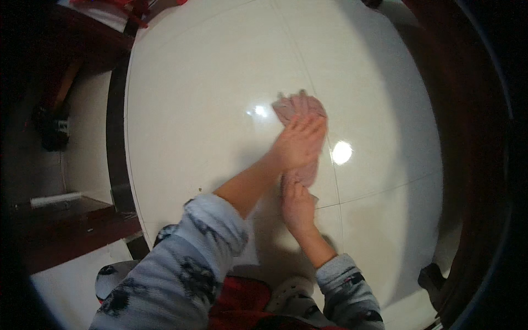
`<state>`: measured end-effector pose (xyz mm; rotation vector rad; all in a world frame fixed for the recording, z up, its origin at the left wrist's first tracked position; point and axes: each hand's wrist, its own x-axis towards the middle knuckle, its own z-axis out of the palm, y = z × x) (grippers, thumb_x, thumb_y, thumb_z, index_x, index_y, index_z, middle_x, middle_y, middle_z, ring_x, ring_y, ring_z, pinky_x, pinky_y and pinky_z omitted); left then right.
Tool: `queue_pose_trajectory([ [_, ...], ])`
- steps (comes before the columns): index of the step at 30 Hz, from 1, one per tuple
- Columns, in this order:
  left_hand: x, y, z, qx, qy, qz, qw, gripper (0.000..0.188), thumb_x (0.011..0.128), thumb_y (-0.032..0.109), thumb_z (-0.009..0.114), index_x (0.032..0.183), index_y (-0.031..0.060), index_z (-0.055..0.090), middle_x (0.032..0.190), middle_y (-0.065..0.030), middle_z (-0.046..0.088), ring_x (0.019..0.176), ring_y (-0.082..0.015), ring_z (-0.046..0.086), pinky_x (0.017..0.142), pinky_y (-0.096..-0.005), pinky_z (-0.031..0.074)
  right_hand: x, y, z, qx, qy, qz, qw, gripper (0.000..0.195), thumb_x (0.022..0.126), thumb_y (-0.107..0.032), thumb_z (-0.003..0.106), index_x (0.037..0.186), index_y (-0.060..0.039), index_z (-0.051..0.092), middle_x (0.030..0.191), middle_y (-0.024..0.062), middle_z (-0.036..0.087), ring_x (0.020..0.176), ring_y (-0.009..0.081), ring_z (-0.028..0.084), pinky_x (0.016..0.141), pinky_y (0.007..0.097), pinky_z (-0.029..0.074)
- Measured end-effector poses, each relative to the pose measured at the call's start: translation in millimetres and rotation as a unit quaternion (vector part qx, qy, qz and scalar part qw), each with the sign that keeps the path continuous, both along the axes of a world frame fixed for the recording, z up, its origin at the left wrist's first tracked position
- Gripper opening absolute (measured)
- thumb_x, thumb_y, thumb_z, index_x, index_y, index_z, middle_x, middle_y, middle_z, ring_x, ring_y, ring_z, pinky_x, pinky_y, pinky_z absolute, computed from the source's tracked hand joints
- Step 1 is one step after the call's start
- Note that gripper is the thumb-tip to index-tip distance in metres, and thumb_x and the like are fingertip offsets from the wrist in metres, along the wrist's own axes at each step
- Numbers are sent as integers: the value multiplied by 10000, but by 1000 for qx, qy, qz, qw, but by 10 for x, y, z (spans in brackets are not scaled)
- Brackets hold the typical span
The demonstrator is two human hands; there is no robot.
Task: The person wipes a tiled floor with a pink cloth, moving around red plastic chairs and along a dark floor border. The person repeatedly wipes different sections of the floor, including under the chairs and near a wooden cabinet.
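A pink cloth [300,104], bunched and creased, lies on the glossy cream tile floor [198,103]. My left hand [301,142] reaches across and bears down on its middle, the fingers curled over the fabric and slightly blurred. Closer to me, my right hand [299,208] grips the near end of the same cloth, knuckles up. The part of the cloth under both hands is hidden. Both forearms come out of pushed-up grey fleece sleeves [165,268] with dark patches.
Dark furniture [466,165] runs along the right, with a dark foot [431,284] on the floor. On the left are a black border strip [117,136] and a dark brown ledge [82,235]. A small brown speck [200,189] lies on the tiles. Below is a light clog [293,288].
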<state>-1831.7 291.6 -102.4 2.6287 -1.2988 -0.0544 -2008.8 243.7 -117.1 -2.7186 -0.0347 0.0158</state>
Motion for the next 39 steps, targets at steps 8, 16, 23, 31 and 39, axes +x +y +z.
queue_pose_trajectory([
  [8, -467, 1923, 145, 94, 60, 347, 931, 659, 902, 328, 564, 1466, 57, 357, 1550, -163, 287, 1436, -373, 228, 1163, -510, 166, 127, 989, 33, 97, -58, 226, 968, 462, 797, -85, 533, 1240, 44, 504, 915, 120, 565, 774, 252, 584, 592, 383, 490],
  [16, -1391, 2796, -45, 55, 99, 529, 841, 673, 942, 383, 503, 1499, 63, 300, 1572, -167, 238, 1444, -399, 175, 1176, -484, 117, -140, 1307, 104, 172, 8, 353, 920, 483, 825, -193, 589, 1252, 22, 519, 1068, 182, 573, 936, 331, 589, 752, 464, 495],
  [23, -1163, 2516, -38, 68, 154, 563, 809, 675, 983, 463, 396, 1503, 52, 272, 1558, -202, 244, 1446, -410, 158, 1164, -545, 81, 1136, -765, 268, 200, -36, -39, 978, 491, 846, -155, 641, 1291, 13, 520, 1273, 235, 554, 1168, 392, 522, 1020, 468, 395],
  [31, 173, 1848, 721, 159, 145, 535, 817, 676, 906, 480, 511, 1387, 10, 435, 1252, -251, 521, 1208, -414, 480, 1097, -556, 263, 1560, -3061, -13, -61, -19, -388, 920, 542, 995, -263, 447, 1440, 29, 345, 1503, 191, 348, 1413, 326, 285, 1192, 435, 165],
  [39, 2758, -25, 1501, -64, 100, 357, 927, 734, 915, 492, 545, 1361, -79, 422, 1369, -307, 445, 1295, -414, 422, 1078, -453, 362, 1447, -2862, 73, -65, 17, -399, 914, 585, 983, -232, 440, 1475, 39, 275, 1563, 172, 245, 1466, 295, 177, 1210, 426, 88],
])
